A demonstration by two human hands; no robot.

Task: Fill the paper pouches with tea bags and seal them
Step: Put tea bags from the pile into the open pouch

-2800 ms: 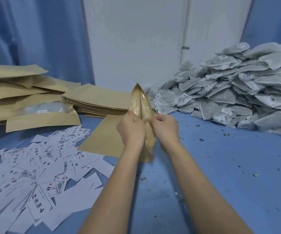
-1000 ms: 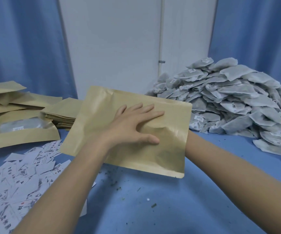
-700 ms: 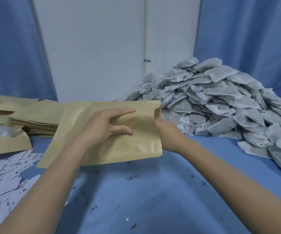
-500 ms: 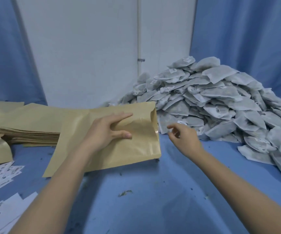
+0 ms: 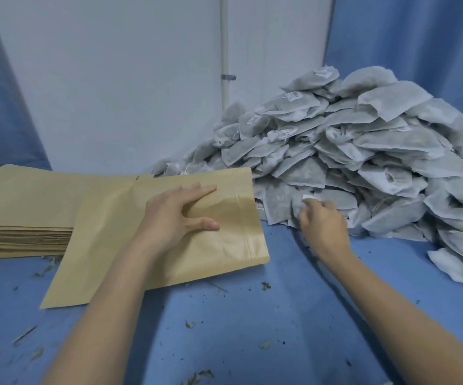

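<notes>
Left hand [image 5: 176,215] lies on one kraft paper pouch [image 5: 158,240], fingers spread and nearly straight on its upper face, thumb splayed toward the open end; the grip is flat and pressing, not curled round anything. The pouch is a flat tan rectangle, matte and slightly creased, with a glossy zip strip running across it just right of the thumb. Its near corners rest on the table [image 5: 252,329], covered in smooth blue cloth. Just left of this hand sits one neat stack of empty pouches [image 5: 21,215], same tan paper, too many thin layered edges to count. Right hand [image 5: 322,220] is well apart from the left, reaching into the foot of the tea bag heap [image 5: 363,168]. Its fingers curl at one tea bag [image 5: 298,204] with a small white tag at the fingertips; whether this grip has actually closed on the bag, I cannot tell. The tea bags are large grey-white pillows of soft fibrous mesh, rumpled, some showing strings and paper tags; one heap, dozens of bags, uncountable. It rises beyond and to the right of the right hand. Dry green leaf crumbs [image 5: 265,286] speckle the cloth below both hands. Behind everything, a pale wall [image 5: 113,79] with one thin vertical pipe [image 5: 224,51], flanked by blue curtains [image 5: 419,45].
</notes>
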